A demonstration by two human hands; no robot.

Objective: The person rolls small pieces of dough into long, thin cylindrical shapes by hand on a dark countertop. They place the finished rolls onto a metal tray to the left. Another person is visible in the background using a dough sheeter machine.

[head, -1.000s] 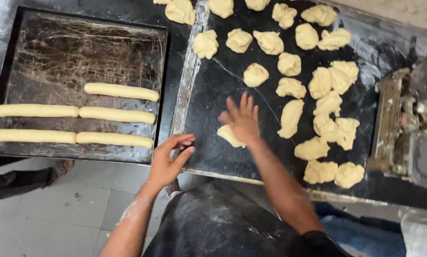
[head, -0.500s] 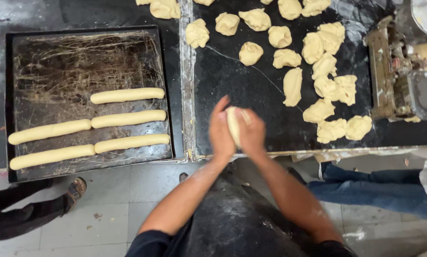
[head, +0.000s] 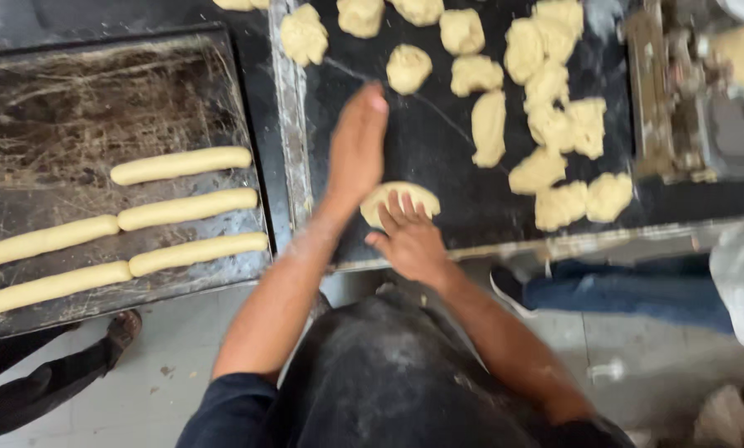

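A flattened pale dough piece (head: 407, 197) lies near the front edge of the black worktable (head: 438, 137). My right hand (head: 409, 241) rests on its near side, fingers spread and pressing down. My left hand (head: 357, 145) is stretched flat with the fingers together, pointing away from me. Its wrist is close to the left edge of the dough piece. Neither hand grips anything.
Several rough dough lumps (head: 546, 124) lie across the far and right part of the worktable. To the left, a dark baking tray (head: 73, 108) holds several rolled dough sticks (head: 181, 164). A metal machine (head: 691, 91) stands at right. Another person's leg in blue trousers (head: 621, 286) and a shoe (head: 123, 328) are on the floor.
The dough piece held between my two palms above the table edge now lies on the worktable. My right hand presses on it and my left hand has stretched forward.
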